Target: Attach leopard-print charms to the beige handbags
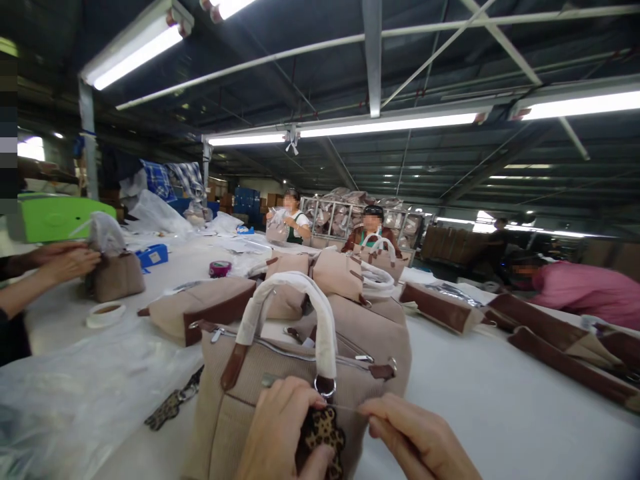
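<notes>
A beige handbag (pixel 245 380) with brown trim stands upright right in front of me. Its handle (pixel 285 283) is wrapped in white material and joins a metal ring at its right end. Against the bag's front, my left hand (pixel 283 430) is closed on a leopard-print charm (pixel 325 433) just below that ring. My right hand (pixel 413 433) pinches a thin, pale strand (pixel 345 408) stretched toward the charm; its exact kind is too fine to tell. A second leopard-print charm (pixel 165 410) with a dark strap lies on the table, left of the bag.
More beige bags (pixel 210 300) crowd behind mine, and brown-trimmed ones (pixel 440 303) lie right. Clear plastic (pixel 90 400) spreads at left, near a tape roll (pixel 106 315) and a blue tape dispenser (pixel 153 255). A co-worker's hands (pixel 75 260) touch a small bag (pixel 117 277).
</notes>
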`<state>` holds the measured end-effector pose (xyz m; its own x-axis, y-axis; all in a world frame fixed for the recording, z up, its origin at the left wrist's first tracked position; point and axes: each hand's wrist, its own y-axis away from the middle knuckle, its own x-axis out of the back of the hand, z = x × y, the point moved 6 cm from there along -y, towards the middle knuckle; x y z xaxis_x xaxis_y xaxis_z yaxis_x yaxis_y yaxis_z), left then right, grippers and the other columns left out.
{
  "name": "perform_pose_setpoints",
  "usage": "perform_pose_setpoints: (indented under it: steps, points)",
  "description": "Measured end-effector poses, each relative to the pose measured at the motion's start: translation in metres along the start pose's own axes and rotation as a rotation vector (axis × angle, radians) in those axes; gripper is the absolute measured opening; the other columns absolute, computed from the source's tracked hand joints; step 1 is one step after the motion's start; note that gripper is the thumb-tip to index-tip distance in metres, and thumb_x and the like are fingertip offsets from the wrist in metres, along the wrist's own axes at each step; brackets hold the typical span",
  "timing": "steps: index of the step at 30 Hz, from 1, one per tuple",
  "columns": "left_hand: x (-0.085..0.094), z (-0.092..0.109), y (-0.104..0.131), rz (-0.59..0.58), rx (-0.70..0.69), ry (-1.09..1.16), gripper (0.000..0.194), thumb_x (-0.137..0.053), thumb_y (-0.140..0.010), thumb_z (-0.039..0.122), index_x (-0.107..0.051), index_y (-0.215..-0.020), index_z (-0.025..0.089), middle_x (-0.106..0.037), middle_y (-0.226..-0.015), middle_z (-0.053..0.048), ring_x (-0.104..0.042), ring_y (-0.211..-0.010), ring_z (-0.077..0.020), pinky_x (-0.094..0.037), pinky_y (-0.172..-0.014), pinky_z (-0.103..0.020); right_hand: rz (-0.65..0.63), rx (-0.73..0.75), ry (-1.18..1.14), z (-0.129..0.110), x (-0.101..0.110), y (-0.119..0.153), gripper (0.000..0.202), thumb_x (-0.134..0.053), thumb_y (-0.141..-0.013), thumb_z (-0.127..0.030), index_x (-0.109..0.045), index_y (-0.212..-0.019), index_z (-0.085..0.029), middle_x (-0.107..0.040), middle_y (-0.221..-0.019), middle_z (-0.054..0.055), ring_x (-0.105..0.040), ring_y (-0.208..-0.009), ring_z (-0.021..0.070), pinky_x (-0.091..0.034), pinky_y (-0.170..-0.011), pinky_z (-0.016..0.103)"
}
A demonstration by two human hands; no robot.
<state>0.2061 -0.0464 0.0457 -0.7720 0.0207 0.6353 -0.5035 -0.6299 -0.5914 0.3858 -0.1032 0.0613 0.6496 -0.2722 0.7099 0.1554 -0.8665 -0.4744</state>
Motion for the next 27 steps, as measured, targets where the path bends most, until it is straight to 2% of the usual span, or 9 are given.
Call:
perform_pose_setpoints:
  steps: [5, 9, 16, 23, 25, 27]
  points:
    - [-0.001, 0.000, 0.004, 0.083, 0.061, 0.065, 0.025, -0.059, -0.069, 0.014, -0.058, -0.092, 0.022, -0.065, -0.097, -0.006, -0.058, -0.088, -0.0246, -0.047, -0.079, -0.037, -0.025, -0.008, 0.117, -0.005, 0.009, 0.002, 0.028, -0.044, -0.100, -0.034, -0.063, -0.081, -0.025, -0.067, -0.071, 0.001, -0.064, -0.063, 0.0157, -0.047, -0.058, 0.022]
    - [0.001, 0.001, 0.003, 0.077, 0.082, 0.061, 0.028, -0.059, -0.066, 0.012, -0.057, -0.091, 0.023, -0.065, -0.099, -0.006, -0.058, -0.090, -0.0255, -0.047, -0.080, -0.039, -0.011, 0.002, 0.138, -0.005, 0.012, 0.003, 0.026, -0.045, -0.099, -0.031, -0.063, -0.082, -0.025, -0.067, -0.070, 0.000, -0.064, -0.061, 0.0152, -0.046, -0.057, 0.022]
    - [0.002, 0.001, 0.004, 0.095, 0.080, 0.083, 0.030, -0.060, -0.064, 0.010, -0.058, -0.091, 0.023, -0.065, -0.097, -0.004, -0.059, -0.089, -0.0242, -0.047, -0.081, -0.038, -0.050, -0.009, 0.204, 0.000, 0.003, 0.005, 0.030, -0.040, -0.101, -0.032, -0.056, -0.077, -0.024, -0.063, -0.069, -0.001, -0.061, -0.061, 0.0147, -0.043, -0.056, 0.022]
    - [0.003, 0.000, 0.008, 0.114, 0.095, 0.119, 0.031, -0.061, -0.065, 0.012, -0.060, -0.093, 0.024, -0.066, -0.097, -0.005, -0.059, -0.088, -0.0250, -0.048, -0.080, -0.038, -0.051, 0.035, 0.296, -0.009, -0.003, 0.002, 0.033, -0.038, -0.101, -0.030, -0.046, -0.069, -0.024, -0.059, -0.062, -0.002, -0.056, -0.053, 0.0125, -0.039, -0.051, 0.021]
    - [0.005, -0.001, 0.008, 0.117, 0.122, 0.148, 0.029, -0.061, -0.069, 0.015, -0.061, -0.096, 0.024, -0.067, -0.095, -0.005, -0.060, -0.087, -0.0243, -0.049, -0.079, -0.036, -0.045, 0.054, 0.321, -0.013, -0.004, 0.001, 0.033, -0.039, -0.100, -0.028, -0.044, -0.068, -0.024, -0.058, -0.061, -0.002, -0.055, -0.051, 0.0122, -0.039, -0.049, 0.021]
    - [0.009, -0.002, 0.007, 0.121, 0.152, 0.191, 0.020, -0.056, -0.081, 0.021, -0.061, -0.100, 0.024, -0.068, -0.092, -0.005, -0.062, -0.086, -0.0232, -0.050, -0.077, -0.034, -0.035, 0.071, 0.349, -0.016, -0.005, 0.000, 0.032, -0.039, -0.099, -0.026, -0.042, -0.067, -0.024, -0.057, -0.059, -0.003, -0.054, -0.049, 0.0122, -0.038, -0.047, 0.021]
